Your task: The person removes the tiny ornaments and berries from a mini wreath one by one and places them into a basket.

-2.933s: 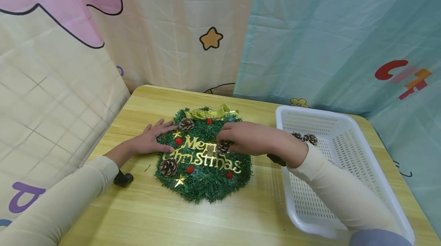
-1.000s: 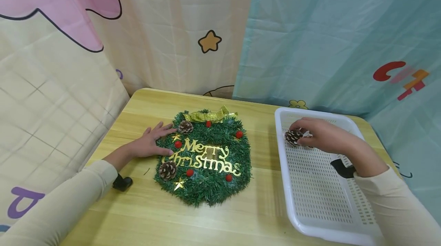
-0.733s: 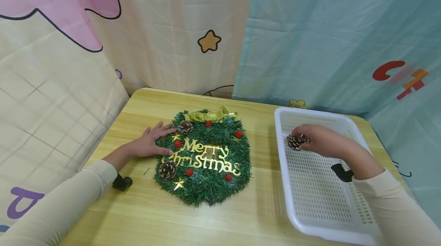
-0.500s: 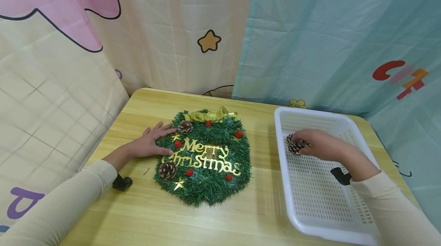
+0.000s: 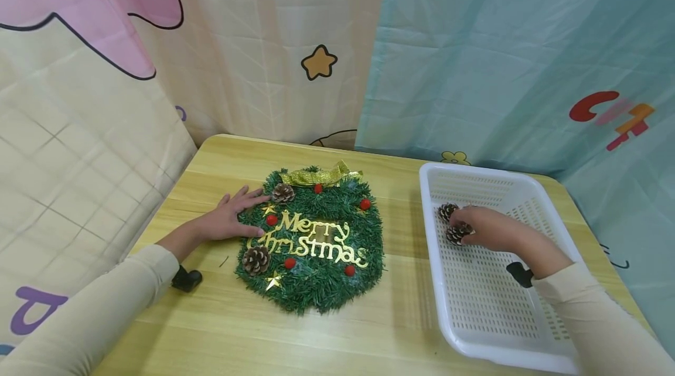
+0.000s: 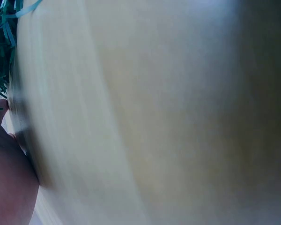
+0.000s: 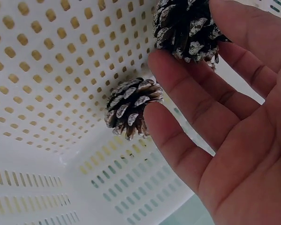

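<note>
A round green Christmas wreath (image 5: 321, 291) lies on the table, bearing gold "Merry Christmas" letters, red berries, gold stars and two pine cones on its left side. My left hand (image 5: 227, 221) rests on its left edge with fingers spread. My right hand (image 5: 490, 226) is inside the white basket (image 5: 440, 300), its thumb and fingertips pinching a brown, white-tipped pine cone (image 7: 185, 30). Beside it in the basket sits another pine cone (image 7: 131, 108), also visible in the head view. The left wrist view catches only a strip of wreath and part of the hand.
Perforated and deep, the basket stands at the right of the wooden table (image 5: 316, 341). Gold ribbon (image 5: 316, 177) tops the wreath. Printed curtains (image 5: 263, 42) hang behind and at the sides. A small dark twig (image 5: 224, 260) lies left of the wreath.
My right hand has carried a pine cone from the wreath's right side into the basket, then shifted slightly nearer within it. A second cone has come into view beside it. The left hand stays put.
</note>
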Available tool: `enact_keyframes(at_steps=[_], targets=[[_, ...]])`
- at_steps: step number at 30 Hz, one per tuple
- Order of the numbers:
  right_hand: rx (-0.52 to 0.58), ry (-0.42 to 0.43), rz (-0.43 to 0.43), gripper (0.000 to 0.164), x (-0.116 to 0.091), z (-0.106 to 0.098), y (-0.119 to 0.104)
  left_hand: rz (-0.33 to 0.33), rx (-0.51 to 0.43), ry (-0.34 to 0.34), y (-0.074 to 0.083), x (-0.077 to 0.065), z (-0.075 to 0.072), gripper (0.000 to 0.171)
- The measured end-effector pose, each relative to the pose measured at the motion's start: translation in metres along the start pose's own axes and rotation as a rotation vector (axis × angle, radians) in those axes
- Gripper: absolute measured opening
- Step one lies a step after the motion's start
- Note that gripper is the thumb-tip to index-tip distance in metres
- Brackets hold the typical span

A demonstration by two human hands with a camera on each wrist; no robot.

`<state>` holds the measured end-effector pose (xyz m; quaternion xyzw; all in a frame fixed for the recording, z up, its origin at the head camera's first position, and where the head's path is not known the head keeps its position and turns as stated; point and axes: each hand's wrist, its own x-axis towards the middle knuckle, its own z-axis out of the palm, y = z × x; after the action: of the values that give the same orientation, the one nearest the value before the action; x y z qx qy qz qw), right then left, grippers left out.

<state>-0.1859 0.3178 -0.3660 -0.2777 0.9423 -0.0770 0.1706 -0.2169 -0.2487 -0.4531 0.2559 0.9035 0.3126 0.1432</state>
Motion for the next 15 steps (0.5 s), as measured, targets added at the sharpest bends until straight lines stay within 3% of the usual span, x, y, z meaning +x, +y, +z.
enact_keyframes(at_steps=[15], targets=[[0.000,0.017,0.034,0.027,0.0029,0.0060,0.0062,-0.002,0.006,0.002,0.0021,-0.0002,-0.0001,0.085]])
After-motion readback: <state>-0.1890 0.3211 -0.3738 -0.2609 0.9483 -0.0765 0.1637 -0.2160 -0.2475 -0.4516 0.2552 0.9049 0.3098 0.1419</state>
